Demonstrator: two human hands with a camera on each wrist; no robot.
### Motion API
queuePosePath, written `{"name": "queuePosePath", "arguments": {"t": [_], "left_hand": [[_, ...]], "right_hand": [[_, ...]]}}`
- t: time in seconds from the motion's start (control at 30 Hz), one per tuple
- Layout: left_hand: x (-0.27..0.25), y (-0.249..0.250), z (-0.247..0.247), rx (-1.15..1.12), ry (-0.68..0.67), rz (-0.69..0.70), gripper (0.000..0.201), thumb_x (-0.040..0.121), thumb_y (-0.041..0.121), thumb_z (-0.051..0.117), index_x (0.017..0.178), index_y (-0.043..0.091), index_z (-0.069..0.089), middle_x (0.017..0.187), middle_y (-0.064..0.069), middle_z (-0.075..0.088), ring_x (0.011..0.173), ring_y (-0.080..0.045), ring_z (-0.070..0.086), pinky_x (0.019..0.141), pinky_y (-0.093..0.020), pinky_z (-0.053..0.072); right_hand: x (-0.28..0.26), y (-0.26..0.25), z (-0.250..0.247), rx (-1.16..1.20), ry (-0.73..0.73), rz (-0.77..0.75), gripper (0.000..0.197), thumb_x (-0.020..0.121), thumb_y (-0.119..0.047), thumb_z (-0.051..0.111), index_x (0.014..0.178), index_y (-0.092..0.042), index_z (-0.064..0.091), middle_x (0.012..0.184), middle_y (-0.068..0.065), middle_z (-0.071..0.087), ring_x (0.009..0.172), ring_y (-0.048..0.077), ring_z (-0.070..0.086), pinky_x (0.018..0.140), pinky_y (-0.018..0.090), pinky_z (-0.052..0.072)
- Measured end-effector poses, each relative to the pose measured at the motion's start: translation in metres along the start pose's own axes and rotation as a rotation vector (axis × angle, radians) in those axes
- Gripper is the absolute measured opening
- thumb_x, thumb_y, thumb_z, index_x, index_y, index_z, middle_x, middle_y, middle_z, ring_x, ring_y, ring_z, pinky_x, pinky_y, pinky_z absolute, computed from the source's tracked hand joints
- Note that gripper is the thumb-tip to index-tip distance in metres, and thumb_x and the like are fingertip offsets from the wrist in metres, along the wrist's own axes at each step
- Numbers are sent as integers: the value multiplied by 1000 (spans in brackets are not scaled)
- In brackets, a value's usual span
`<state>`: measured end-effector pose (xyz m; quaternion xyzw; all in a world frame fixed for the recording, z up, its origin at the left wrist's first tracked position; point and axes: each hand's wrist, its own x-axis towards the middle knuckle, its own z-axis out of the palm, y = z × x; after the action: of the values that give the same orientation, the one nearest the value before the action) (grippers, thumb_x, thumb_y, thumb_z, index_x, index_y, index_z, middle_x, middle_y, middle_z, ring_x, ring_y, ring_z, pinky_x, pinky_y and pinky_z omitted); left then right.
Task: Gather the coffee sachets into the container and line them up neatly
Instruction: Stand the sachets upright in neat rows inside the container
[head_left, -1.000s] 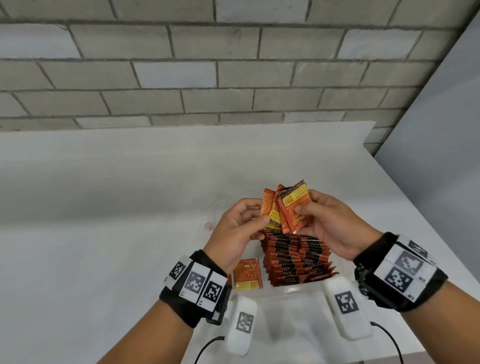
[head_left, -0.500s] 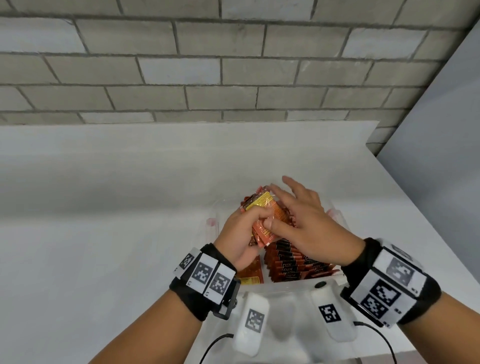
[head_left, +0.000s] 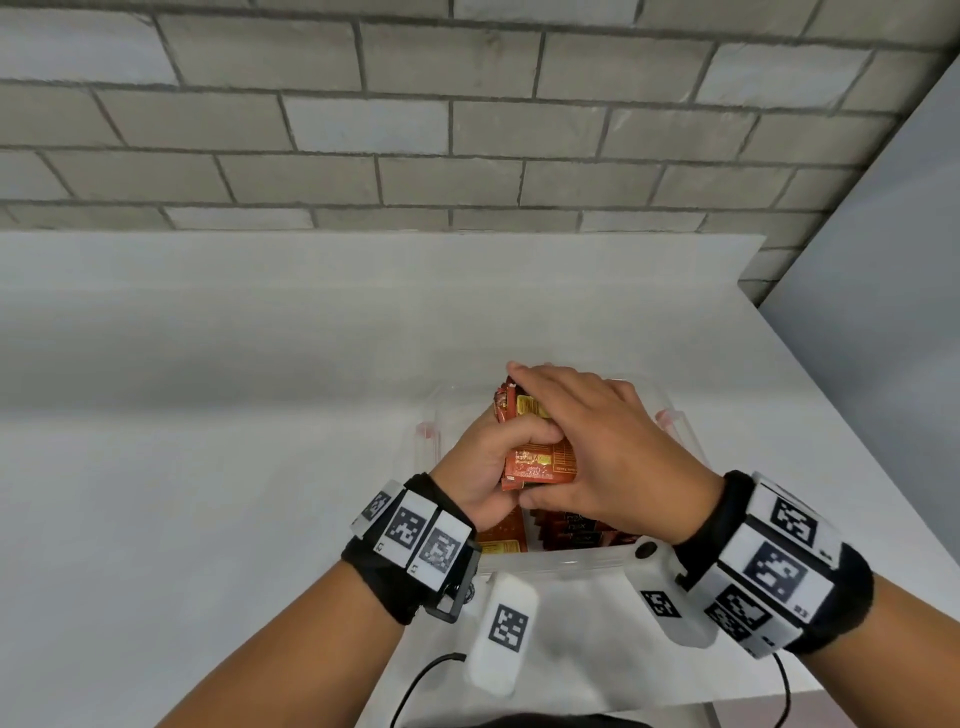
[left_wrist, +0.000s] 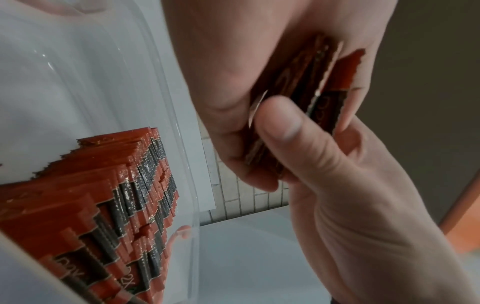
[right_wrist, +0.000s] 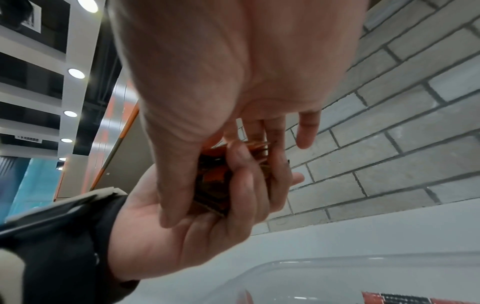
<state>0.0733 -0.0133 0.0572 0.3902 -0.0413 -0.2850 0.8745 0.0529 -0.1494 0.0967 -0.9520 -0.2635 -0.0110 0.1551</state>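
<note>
While a small stack of sachets (head_left: 537, 460) sits above the clear container (head_left: 675, 431), I see my left hand (head_left: 488, 462) curled round it, thumb (left_wrist: 283, 123) pressed on one face and fingers behind. My right hand (head_left: 608, 452) lies over the stack with fingers nearly straight, thumb (right_wrist: 176, 174) along its near edge, fingertips at its far end. Below, a row of sachets (left_wrist: 124, 205) stands on edge inside the container, packed close against its right wall, and one more sachet (head_left: 506, 535) lies flat on the container floor to the row's left. Around them runs a white table (head_left: 208, 441), backed by a grey brick wall (head_left: 415, 130).
</note>
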Motion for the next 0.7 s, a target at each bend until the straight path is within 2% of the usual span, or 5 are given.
{"name": "queuePosePath", "arguments": {"t": [0.17,0.27,0.4,0.53,0.7], "left_hand": [[-1,-1,-2,-69,-30,11,36,58,14,74,93,13,67,83,-8,64,78,-19,65,70,-31,53],[-2,1,-2,-218,17,-10,54,58,34,84,104,11,64,90,-10,66,83,-21,66,73,-32,55],[-3,1,1,-88,82,-49,52,83,56,49,103,11,66,93,-10,69,87,-20,67,79,-30,54],[-5,1,2,-13,46,-76,49,84,51,40,95,16,73,93,-6,73,89,-16,69,79,-26,56],[-3,-2,-12,40,51,-38,31,76,21,61,106,13,60,88,-5,68,85,-18,66,78,-33,52]], "right_hand": [[1,-4,-1,123,-9,44,104,67,-47,80,149,-22,20,146,-3,33,134,13,30,110,35,26],[1,-5,-2,183,-15,48,99,66,-45,81,145,-23,26,141,-6,34,128,10,33,109,32,28],[1,-8,0,120,-64,68,104,66,-51,79,147,-24,19,133,-7,42,118,10,43,103,32,33],[2,-10,1,72,-48,77,89,69,-49,76,141,-24,29,122,-8,47,110,11,45,94,28,33],[3,-6,6,66,4,99,88,70,-49,74,142,-26,29,125,-8,45,113,12,43,98,33,36]]}}
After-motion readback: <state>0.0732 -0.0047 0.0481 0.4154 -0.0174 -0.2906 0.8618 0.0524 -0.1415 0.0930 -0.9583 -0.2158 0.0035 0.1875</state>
